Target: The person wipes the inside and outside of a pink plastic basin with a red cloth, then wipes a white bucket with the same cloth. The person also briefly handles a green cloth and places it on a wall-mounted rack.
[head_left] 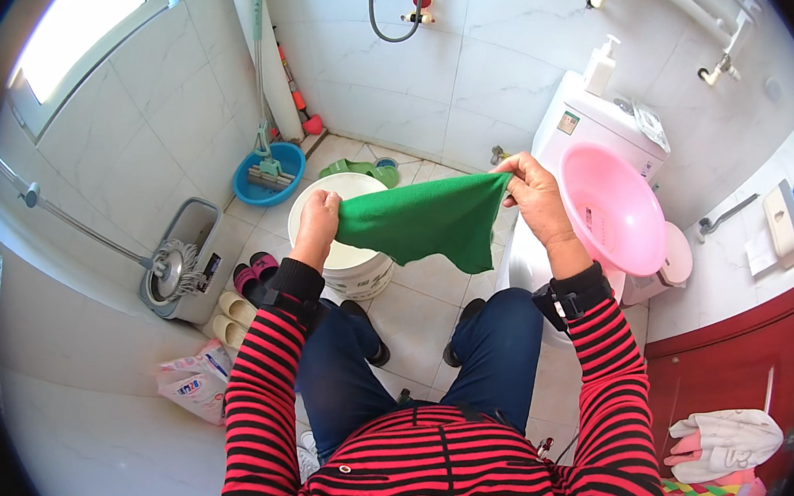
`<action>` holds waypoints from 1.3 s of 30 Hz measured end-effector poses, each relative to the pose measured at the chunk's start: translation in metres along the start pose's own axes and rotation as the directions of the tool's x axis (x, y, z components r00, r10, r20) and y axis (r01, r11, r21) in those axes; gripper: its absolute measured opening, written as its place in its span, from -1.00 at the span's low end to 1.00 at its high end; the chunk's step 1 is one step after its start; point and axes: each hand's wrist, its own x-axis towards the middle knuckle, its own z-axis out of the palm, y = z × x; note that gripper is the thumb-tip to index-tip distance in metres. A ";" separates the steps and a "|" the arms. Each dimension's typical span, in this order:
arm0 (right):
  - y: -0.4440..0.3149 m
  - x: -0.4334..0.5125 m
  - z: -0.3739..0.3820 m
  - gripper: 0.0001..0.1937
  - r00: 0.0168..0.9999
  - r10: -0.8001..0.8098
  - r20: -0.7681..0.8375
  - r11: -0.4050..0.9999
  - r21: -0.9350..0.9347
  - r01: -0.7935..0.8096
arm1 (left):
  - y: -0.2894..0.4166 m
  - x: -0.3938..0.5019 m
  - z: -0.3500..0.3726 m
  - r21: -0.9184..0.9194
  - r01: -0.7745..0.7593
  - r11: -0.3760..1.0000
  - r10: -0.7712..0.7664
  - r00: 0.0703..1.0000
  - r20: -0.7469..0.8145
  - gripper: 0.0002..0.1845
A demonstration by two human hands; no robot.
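A green cloth (428, 215) is stretched between my two hands in the middle of the view. My left hand (317, 225) grips its left end in a closed fist, above the rim of a white plastic bucket (358, 281). At the cloth's upper right corner, the thumb and fingers of my right hand (532, 199) pinch the fabric. The lower edge of the cloth hangs loose and wavy, and the cloth hides part of the bucket. Just right of my right hand, a pink plastic basin (617, 203) rests tilted by the toilet tank (569, 125).
A blue basin (287, 191) holds a sponge mop head. Green slippers (384, 173) lie behind the bucket. Left stand a grey mop bucket (183, 300) with a string mop (179, 271), and pairs of slippers (243, 311). A red door (734, 362) with hanging cloths is at right.
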 end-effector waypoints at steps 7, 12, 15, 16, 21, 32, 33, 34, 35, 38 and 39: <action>0.004 -0.025 0.009 -0.88 0.986 -0.135 0.095 0.990 0.063 0.130 | -0.012 -0.011 0.001 0.259 -0.126 0.958 0.097 0.988 0.122 -0.78; 0.015 -0.021 0.001 -0.85 0.999 0.030 -0.035 0.999 -0.028 -0.031 | 0.025 -0.040 -0.010 -0.675 0.454 0.581 -0.288 0.891 0.351 -0.67; 0.025 -0.021 -0.011 -0.79 0.993 0.092 -0.072 0.996 -0.004 -0.093 | 0.044 -0.044 -0.029 -0.758 0.471 0.452 -0.079 0.867 0.492 -0.64; 0.027 -0.022 -0.013 -0.78 0.994 0.093 -0.063 0.996 -0.002 -0.093 | 0.048 -0.046 -0.033 -0.757 0.456 0.468 -0.016 0.861 0.508 -0.66; 0.023 -0.022 -0.009 -0.78 0.997 0.079 -0.017 0.987 0.144 -0.076 | 0.055 -0.050 -0.030 -0.575 0.146 0.805 0.100 0.922 0.375 -0.68; -0.033 -0.025 0.010 -0.71 0.988 0.082 0.129 0.813 0.565 -0.141 | 0.072 -0.060 -0.063 -0.537 0.055 0.842 0.084 0.969 0.231 -0.70; -0.038 -0.018 0.011 -0.70 0.991 0.098 0.087 0.791 0.598 -0.131 | 0.082 -0.056 -0.066 -0.474 0.003 0.880 0.104 0.975 0.198 -0.68; -0.042 -0.010 0.010 -0.68 0.988 0.094 0.126 0.762 0.630 -0.153 | 0.090 -0.049 -0.068 -0.529 0.010 0.849 0.113 0.973 0.200 -0.66; -0.042 -0.004 0.010 -0.66 0.986 0.029 0.165 0.743 0.656 -0.132 | 0.096 -0.044 -0.069 -0.587 0.024 0.810 0.122 0.971 0.208 -0.62; -0.019 0.000 0.022 -0.45 0.957 0.189 0.222 0.632 0.718 -0.292 | 0.085 -0.051 -0.064 -0.801 0.246 0.545 0.242 0.869 0.431 -0.59; -0.003 -0.003 0.031 -0.40 0.942 0.228 0.245 0.576 0.747 -0.333 | 0.070 -0.071 -0.057 -0.498 -0.244 0.832 0.458 0.809 0.369 -0.48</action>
